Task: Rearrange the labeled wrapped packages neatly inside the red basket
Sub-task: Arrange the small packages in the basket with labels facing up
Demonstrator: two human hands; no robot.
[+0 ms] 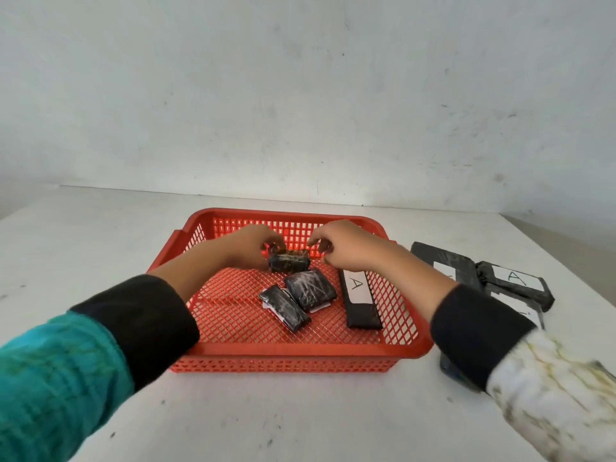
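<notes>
The red basket (290, 353) stands on the white table in front of me. Both hands are inside it near the far wall. My left hand (251, 245) grips the left end of a small black wrapped package (289, 261). My right hand (346, 245) pinches at its right end, fingers curled. Two more small black packages (310, 289) (284, 307) lie face down on the basket floor. A long black package labeled A (360, 300) lies along the right side.
Outside the basket, to the right, lie several black wrapped packages, one labeled A (516, 283), another flat one (443, 261) behind it, one partly hidden under my right sleeve. A white wall runs behind the table.
</notes>
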